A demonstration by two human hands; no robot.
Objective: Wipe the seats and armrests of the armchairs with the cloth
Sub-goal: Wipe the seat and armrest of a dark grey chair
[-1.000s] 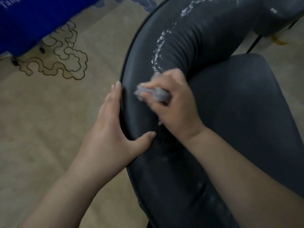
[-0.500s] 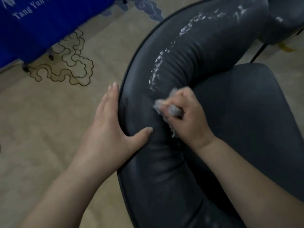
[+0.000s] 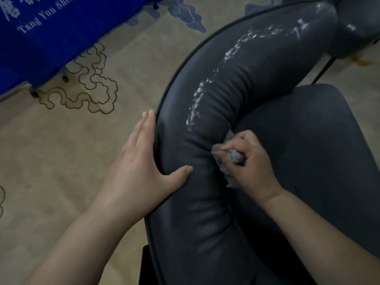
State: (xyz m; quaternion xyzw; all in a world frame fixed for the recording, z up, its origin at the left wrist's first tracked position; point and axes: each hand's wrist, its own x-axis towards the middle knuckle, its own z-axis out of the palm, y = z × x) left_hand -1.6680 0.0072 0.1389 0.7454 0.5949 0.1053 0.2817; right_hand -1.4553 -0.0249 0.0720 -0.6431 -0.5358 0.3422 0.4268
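The cloth (image 3: 232, 156), gripped in the right hand (image 3: 249, 163), has been drawn off the armrest (image 3: 205, 140) top, away from the left hand (image 3: 139, 161), into the seat-side crease.

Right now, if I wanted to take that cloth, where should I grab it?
Probably the loose tail of the cloth hanging below the right hand, coming from the seat cushion side. The rest is bunched inside the fist against the armrest.
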